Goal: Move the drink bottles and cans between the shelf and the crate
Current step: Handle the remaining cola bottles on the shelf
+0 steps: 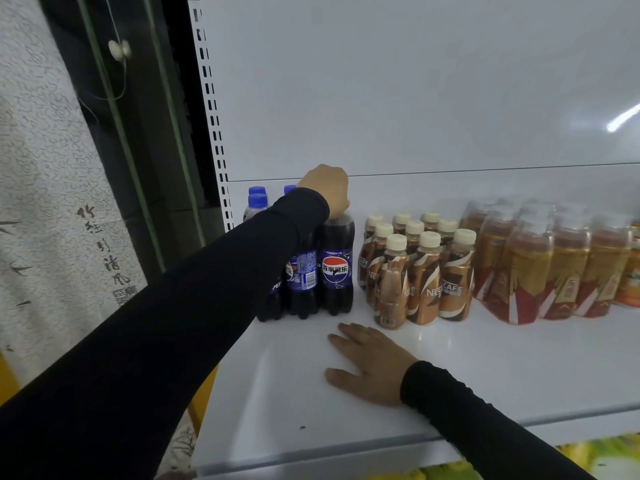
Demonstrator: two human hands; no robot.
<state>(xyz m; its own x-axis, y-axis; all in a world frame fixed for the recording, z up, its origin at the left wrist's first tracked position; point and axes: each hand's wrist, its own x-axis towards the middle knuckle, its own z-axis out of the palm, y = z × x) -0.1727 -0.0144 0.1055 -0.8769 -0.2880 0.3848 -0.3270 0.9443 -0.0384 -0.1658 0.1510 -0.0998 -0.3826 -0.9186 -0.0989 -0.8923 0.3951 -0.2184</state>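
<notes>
on white shelf (450, 375), cola bottles (337, 268)

Shop, looks like: white metal shelf (485, 382) on a slotted upright (211, 109), stocked in rows with cola bottles (337, 268), coffee bottles (424, 282), shrink-wrapped tea packs (561, 268).

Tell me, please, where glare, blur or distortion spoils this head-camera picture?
Head view: a bright glare streak on the back panel at the right; the wrapped tea bottles are soft and blurred; the upright post bows from the wide lens; the cola label reads sharply.
</notes>
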